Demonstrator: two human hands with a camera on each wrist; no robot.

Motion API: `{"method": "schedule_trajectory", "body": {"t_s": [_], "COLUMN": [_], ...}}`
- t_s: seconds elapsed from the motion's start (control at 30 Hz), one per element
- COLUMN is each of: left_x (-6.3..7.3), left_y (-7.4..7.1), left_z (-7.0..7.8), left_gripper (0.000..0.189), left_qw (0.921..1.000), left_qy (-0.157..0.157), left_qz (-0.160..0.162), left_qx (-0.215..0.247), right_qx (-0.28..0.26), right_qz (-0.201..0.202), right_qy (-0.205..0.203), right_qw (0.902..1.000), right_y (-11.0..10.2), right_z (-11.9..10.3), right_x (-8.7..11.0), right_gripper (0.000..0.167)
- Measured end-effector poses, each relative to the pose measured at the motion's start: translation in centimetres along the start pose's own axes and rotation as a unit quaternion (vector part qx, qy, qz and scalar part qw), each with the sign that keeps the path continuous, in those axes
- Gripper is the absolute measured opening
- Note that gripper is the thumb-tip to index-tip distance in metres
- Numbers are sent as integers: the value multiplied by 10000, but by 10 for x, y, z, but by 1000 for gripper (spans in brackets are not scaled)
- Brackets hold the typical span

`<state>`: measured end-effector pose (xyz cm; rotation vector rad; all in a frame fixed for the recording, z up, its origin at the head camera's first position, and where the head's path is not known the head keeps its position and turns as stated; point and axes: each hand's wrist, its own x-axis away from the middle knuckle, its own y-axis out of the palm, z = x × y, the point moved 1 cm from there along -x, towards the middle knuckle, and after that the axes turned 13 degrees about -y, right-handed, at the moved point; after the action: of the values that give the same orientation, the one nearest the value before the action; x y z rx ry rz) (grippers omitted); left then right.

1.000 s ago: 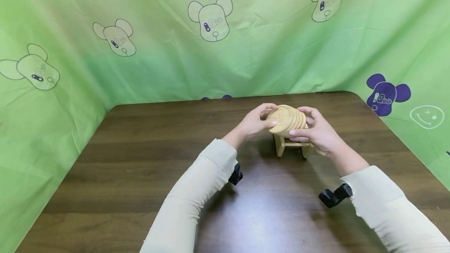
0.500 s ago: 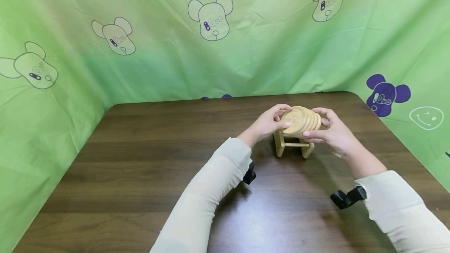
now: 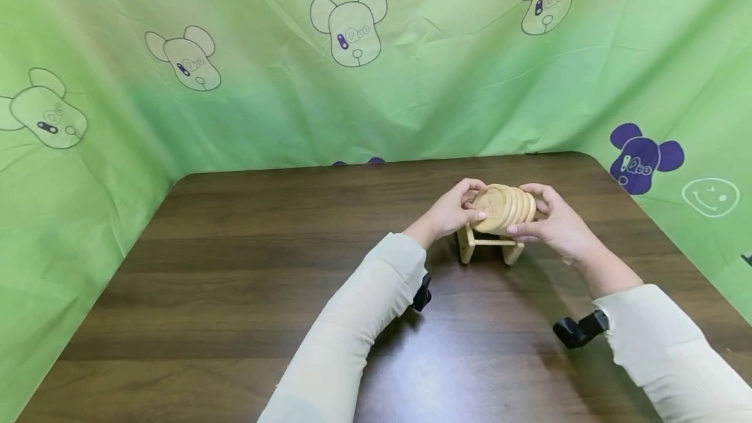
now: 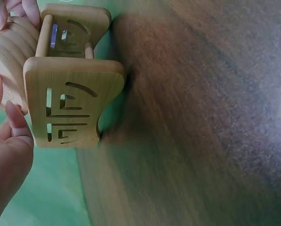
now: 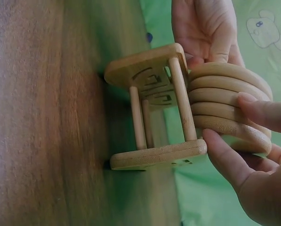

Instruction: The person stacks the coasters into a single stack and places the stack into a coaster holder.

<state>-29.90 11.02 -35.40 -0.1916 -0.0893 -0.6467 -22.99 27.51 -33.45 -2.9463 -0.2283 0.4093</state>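
Note:
Both hands hold a row of several round wooden coasters (image 3: 504, 209) just above a small wooden coaster rack (image 3: 492, 242). My left hand (image 3: 448, 211) pinches the row at its left end, thumb on the front coaster. At the opposite end my right hand (image 3: 555, 222) grips the coasters between thumb and fingers. In the right wrist view the coasters (image 5: 220, 96) stand on edge, side by side, close against the rack's top bar (image 5: 182, 101). The left wrist view shows the rack's slotted side panel (image 4: 74, 101). Whether the coasters touch the rack's inside is hidden.
The rack stands on a dark wood-grain table (image 3: 235, 266), toward its back right. A green cloth backdrop (image 3: 258, 103) with printed bear heads surrounds the table's back and sides. Black wrist cameras (image 3: 578, 331) hang below the sleeves.
Both hands have carried the coasters to the right until they are over the rack, then slightly lower. The rack has stayed in place.

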Motion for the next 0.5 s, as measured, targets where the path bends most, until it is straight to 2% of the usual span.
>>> {"method": "schedule_trajectory", "body": {"t_s": [0.13, 0.23, 0.33, 0.5], "left_x": [0, -3, -2, -1], "left_y": [-4, -6, -6, -8], "left_z": [0, -3, -4, -4], "left_gripper": [59, 63, 60, 59], "left_qw": [9967, 9874, 9840, 9797], "left_qy": [-111, -86, -60, -109], "left_qz": [103, 170, 203, 244], "left_qx": [-802, -1570, -1772, -1989], "right_qx": [843, 1526, 1894, 2161], "right_qz": [-330, -581, -715, -806], "right_qy": [-28, -123, -209, -160], "right_qw": [9959, 9865, 9791, 9729], "right_y": [0, 2, 4, 5], "right_z": [0, -3, -4, 0], "right_x": [-4, -7, -9, -10], "right_gripper": [74, 70, 66, 66]}}
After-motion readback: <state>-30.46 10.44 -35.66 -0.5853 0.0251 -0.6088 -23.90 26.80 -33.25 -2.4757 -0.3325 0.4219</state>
